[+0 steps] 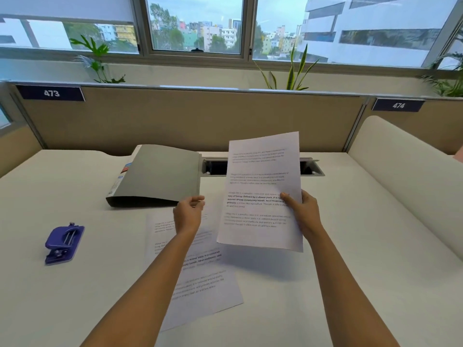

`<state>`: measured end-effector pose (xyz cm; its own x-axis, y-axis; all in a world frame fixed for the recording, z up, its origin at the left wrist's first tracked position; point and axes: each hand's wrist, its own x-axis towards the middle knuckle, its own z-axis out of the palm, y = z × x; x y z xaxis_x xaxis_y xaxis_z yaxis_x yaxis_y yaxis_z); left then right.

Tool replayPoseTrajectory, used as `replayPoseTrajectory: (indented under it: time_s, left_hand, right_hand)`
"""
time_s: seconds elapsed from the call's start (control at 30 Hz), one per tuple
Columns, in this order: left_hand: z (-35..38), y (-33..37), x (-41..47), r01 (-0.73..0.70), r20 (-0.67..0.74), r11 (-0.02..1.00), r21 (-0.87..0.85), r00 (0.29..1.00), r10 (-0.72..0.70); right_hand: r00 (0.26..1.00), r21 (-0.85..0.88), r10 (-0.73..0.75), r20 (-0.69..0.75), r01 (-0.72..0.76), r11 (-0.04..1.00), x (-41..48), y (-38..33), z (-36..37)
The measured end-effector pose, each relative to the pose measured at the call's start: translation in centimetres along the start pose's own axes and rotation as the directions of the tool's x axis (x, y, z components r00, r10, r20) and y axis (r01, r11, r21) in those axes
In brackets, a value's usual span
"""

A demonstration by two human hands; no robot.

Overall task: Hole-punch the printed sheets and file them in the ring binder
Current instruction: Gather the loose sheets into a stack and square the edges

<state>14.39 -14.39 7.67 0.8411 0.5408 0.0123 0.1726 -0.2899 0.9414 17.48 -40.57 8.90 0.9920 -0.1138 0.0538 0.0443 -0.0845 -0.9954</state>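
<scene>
Right hand (304,211): the held sheet (261,191) was pinched at its right edge, thumb on the printed face, and lifted off the desk to the right of the ring binder (157,174).
Left hand (189,212): it was kept loosely curled, with nothing gripped, just in front of the binder.
Second sheet (200,284): it was laid flat in front of the binder.
Hole punch (64,244): it was left unused, in front of the binder and to its left, well apart.
Binder: it was closed.
Risk: held by one edge only, the sheet could probably bend or slip; sheets punched separately could get unaligned holes.
Surface: a white desk (350,259), smooth.
Room: behind the binder a beige partition (200,116) and windows (198,23) were seen.
</scene>
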Motion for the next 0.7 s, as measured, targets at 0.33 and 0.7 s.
replayPoseTrajectory:
  time_s: [0.33, 0.7]
  left_hand:
    - [-4.6, -5.2, -2.4, 0.363, -0.211, 0.766, 0.531, 0.932, -0.295]
    - [-6.6, -5.0, -2.5, 0.526, -0.218, 0.697, 0.488, 0.846, -0.486]
  right_hand:
    - [0.999, 0.005, 0.037, 0.018, -0.037, 0.999, -1.9, 0.7, 0.2]
    - [0.998, 0.019, 0.009, 0.059, -0.010, 1.000, -3.5, 0.8, 0.6]
